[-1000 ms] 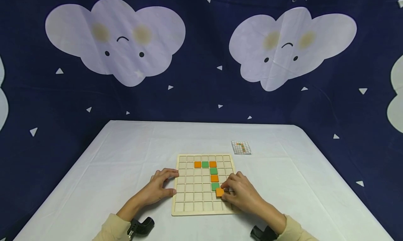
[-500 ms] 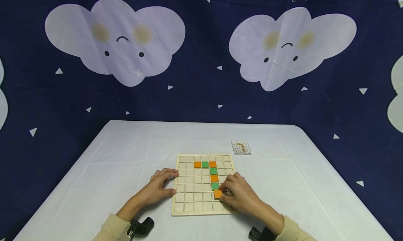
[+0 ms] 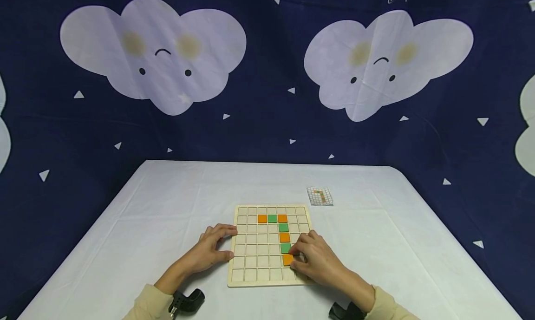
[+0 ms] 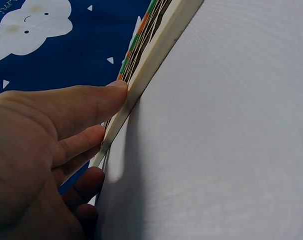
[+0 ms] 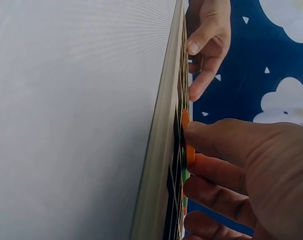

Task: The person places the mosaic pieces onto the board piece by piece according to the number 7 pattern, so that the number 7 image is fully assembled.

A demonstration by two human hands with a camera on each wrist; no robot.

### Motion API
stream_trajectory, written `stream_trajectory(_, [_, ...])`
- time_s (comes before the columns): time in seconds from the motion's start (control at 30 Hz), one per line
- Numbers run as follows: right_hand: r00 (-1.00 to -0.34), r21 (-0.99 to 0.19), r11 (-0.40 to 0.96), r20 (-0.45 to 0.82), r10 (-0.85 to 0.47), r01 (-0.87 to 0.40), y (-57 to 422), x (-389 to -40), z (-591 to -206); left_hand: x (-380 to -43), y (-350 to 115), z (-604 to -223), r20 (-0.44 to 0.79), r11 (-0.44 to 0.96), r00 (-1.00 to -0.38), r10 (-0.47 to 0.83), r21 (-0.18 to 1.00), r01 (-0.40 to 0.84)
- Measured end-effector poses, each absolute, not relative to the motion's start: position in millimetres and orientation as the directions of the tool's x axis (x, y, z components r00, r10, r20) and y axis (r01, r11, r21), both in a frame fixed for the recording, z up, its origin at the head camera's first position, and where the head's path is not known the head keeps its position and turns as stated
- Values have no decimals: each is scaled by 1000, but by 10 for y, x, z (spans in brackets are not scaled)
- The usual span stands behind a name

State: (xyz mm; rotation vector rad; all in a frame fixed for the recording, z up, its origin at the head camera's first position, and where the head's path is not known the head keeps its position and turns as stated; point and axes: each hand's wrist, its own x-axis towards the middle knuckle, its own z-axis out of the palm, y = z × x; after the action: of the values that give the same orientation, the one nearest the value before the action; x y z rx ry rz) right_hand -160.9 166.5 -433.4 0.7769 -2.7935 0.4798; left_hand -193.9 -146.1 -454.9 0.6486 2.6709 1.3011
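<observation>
A wooden grid board [image 3: 256, 262] lies on the table. Green and orange square tiles form a row near its far side and a column toward the near side. At the lower end of that column my right hand [image 3: 316, 258] pinches an orange tile [image 3: 287, 260] between thumb and fingers. In the right wrist view this orange tile [image 5: 189, 150] stands slightly tilted over the grid, just below a green tile [image 3: 285, 248]. My left hand [image 3: 212, 249] touches the board's left edge with thumb and fingertips spread along it, as the left wrist view confirms.
A small card [image 3: 320, 196] printed with a grid and a coloured pattern lies beyond the board's far right corner. White cloth covers the table [image 3: 175, 190]. Behind hangs a dark blue curtain [image 3: 267, 125] with clouds. Black wrist devices sit under both wrists.
My right hand has shifted slightly left and toward me, bringing the orange tile into line with the column and lower to the board. My left hand has stayed still.
</observation>
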Motion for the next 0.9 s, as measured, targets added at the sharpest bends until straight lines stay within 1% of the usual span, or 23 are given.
stream_trajectory(0.17, [-837,-251,805,273,-474,-537,1659,-1608,-4335,-1938,-1462,-4546,85,533,-908,411,786,314])
stream_trajectory(0.57, [-826,-230,803,295,-480,-549,1647,-1606,-4352,-1934,-1449,-4548,101,579,-906,412,738,346])
stream_trajectory(0.9, [-828,-243,801,300,-474,-547,1649,-1600,-4346,-1932,-1449,-4544,102,565,-904,415,750,344])
